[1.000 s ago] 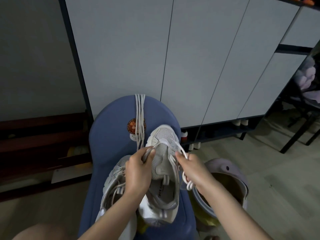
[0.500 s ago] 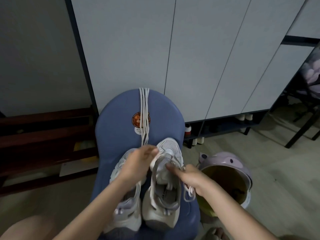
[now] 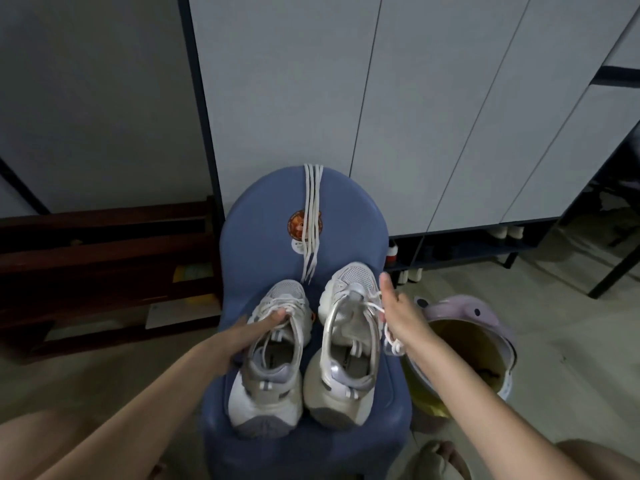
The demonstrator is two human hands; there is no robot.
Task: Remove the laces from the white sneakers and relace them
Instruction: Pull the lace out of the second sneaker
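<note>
Both white sneakers (image 3: 304,355) sit side by side on the blue chair (image 3: 346,216), heels at its near edge. My left hand (image 3: 256,332) grips the left shoe's laces (image 3: 294,313); my right hand (image 3: 401,317), thumb raised, pinches the right shoe's lace. Loose laces (image 3: 311,220) drape the backrest.

L hand (image 3: 258,323) fingertips hidden in sneaker (image 3: 268,355).
</note>
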